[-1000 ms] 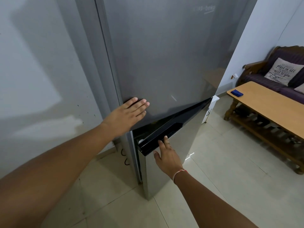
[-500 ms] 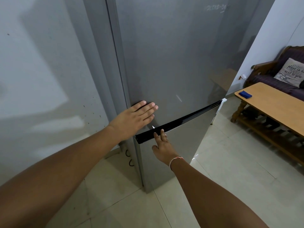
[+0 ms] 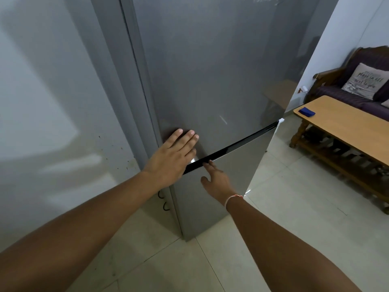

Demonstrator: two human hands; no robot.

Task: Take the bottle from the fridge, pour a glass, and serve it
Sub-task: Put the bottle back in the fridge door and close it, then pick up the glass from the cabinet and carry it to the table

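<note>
A tall grey fridge [image 3: 221, 70] fills the middle of the head view. Its lower door [image 3: 237, 175] sits flush under the black strip [image 3: 231, 147] between the two doors. My left hand [image 3: 172, 157] lies flat, fingers spread, on the bottom left corner of the upper door. My right hand [image 3: 216, 180] rests against the top of the lower door, fingertips touching the black strip. Neither hand holds anything. No bottle or glass shows; the fridge's inside is hidden.
A white wall [image 3: 52, 102] stands left of the fridge. A wooden coffee table [image 3: 347, 127] with a small blue object [image 3: 307, 111] is at the right, a dark sofa with a cushion [image 3: 366, 81] behind it. Pale floor tiles [image 3: 294, 207] lie between.
The lower door stood ajar a second ago and is now shut; my right hand pushed it in. My left hand has stayed flat on the upper door.
</note>
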